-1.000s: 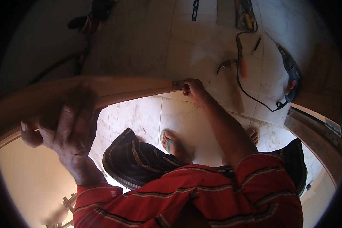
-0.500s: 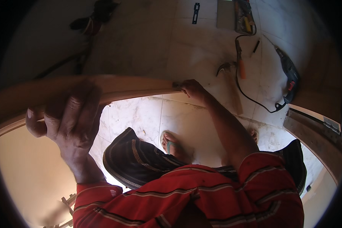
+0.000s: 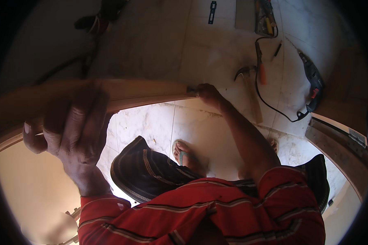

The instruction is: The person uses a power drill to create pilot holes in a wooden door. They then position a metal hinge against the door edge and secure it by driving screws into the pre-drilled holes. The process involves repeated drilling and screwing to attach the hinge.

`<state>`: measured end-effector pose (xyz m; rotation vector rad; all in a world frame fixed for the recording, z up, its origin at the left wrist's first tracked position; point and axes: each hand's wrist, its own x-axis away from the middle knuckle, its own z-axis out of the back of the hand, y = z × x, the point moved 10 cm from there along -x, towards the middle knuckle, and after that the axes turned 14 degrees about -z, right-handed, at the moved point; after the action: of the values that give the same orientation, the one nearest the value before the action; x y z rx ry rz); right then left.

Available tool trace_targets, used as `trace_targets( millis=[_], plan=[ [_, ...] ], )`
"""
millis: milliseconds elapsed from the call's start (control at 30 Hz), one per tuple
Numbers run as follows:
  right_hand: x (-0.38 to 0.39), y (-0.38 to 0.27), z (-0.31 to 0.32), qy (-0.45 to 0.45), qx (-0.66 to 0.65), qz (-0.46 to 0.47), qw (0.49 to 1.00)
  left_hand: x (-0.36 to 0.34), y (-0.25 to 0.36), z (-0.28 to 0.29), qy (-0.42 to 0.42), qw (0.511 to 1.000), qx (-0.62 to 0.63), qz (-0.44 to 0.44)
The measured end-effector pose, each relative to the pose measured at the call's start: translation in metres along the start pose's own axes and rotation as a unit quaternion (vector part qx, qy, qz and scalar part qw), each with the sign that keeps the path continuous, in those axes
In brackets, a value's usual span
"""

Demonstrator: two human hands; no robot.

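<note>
A brown wooden door (image 3: 147, 90) runs edge-on across the middle, from the left rim to my right hand. My left hand (image 3: 75, 130) is closed over its edge, thumb apart on the near side; the fingertips are dim and partly hidden. At the door's right end, my right hand (image 3: 209, 96) has curled fingers against a small dark metal fitting (image 3: 191, 90). What lies inside those fingers is hidden.
On the tiled floor beyond lie a claw hammer (image 3: 250, 92), an orange-handled tool (image 3: 263, 74), a corded drill (image 3: 312, 77), a dark metal plate (image 3: 212, 12) and a tool box (image 3: 265, 18). A wooden door frame (image 3: 339, 147) stands at the right.
My left hand has shifted slightly left on the door. The door's end and my right hand have moved a little to the right in view.
</note>
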<state>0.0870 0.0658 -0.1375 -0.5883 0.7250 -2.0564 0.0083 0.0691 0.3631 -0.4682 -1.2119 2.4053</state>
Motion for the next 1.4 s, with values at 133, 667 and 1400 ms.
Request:
trace_targets(
  millis=[133,667,1400],
  plan=[
    [-0.003,-0.024,-0.001,0.017,0.067,0.068,0.995,0.009,-0.004,0.007,-0.008,1.0,-0.008,-0.01],
    [-0.005,-0.017,0.015,0.001,0.101,0.035,0.994,0.014,-0.004,-0.001,0.012,1.0,0.017,0.002],
    [0.001,0.013,0.022,-0.186,-0.41,-0.222,0.865,0.012,-0.006,0.0,-0.005,1.0,0.017,0.016]
  ],
)
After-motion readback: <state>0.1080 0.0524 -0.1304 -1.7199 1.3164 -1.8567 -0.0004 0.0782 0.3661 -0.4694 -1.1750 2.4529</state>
